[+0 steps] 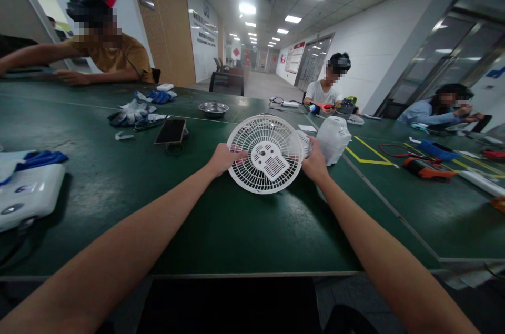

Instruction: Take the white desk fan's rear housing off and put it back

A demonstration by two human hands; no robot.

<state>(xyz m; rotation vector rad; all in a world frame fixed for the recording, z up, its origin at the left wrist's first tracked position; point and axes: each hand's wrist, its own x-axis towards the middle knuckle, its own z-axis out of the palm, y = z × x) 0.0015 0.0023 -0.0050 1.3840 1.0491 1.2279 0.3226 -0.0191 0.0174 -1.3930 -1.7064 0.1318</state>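
Observation:
A round white fan grille [241,165], with a slotted plate [272,160] at its centre, is held up tilted above the green table. My left hand [221,159] grips its left rim, the thumb lying over the slats. On the opposite rim, my right hand [314,161] is closed, with some of its fingers hidden behind the grille. Another white slotted part [303,139] shows partly behind the grille by my right hand. Just right of that hand stands a whitish, cloudy plastic-looking piece [334,139], whose kind I cannot make out.
A metal bowl [213,109], a phone [171,131] and gloves [132,114] lie beyond my left hand. At the far left sits a white device [29,194]. An orange multimeter [428,169] lies at right. Several people sit around the table [252,239].

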